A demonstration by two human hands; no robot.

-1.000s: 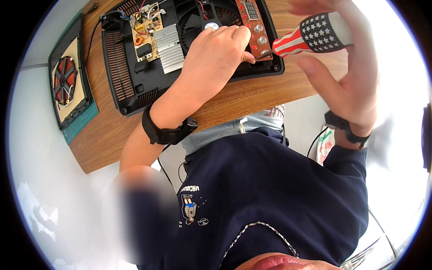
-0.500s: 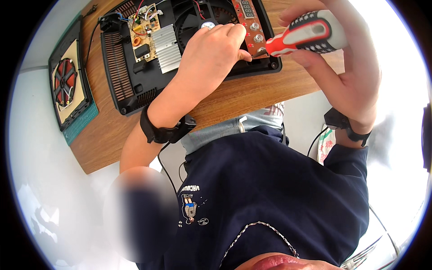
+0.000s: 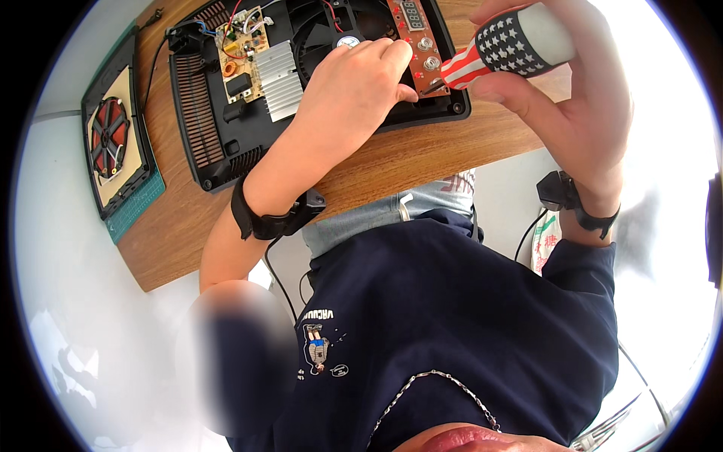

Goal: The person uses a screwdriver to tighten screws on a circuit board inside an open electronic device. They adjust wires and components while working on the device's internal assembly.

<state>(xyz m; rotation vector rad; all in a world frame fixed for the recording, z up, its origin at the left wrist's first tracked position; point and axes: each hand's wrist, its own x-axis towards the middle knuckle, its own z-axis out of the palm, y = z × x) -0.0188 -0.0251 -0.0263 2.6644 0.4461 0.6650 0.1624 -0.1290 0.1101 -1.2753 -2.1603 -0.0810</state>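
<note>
My right hand [image 3: 584,109] is closed around the thick handle of a screwdriver [image 3: 514,47], patterned with red and white stripes and white stars on black. Its short shaft points left and down, the tip at the near end of a reddish-brown control board [image 3: 416,71] with a digit display and coil springs. My left hand [image 3: 358,79] lies over the black housing [image 3: 248,132] just left of that board. Its fingers curl under and the thumb reaches toward the board's near end; the fingertips are hidden, so what they grip cannot be made out.
Inside the housing are a tan circuit board [image 3: 239,49], a finned metal heat sink [image 3: 279,83] and a black fan [image 3: 312,34]. A black-framed panel with a red coil [image 3: 109,139] lies at left on a green mat [image 3: 139,203]. The wooden table's edge [image 3: 331,197] is near me.
The screwdriver has turned in my right hand, so the starred and striped side of its handle now shows. My right hand has shifted slightly; the left stays in place.
</note>
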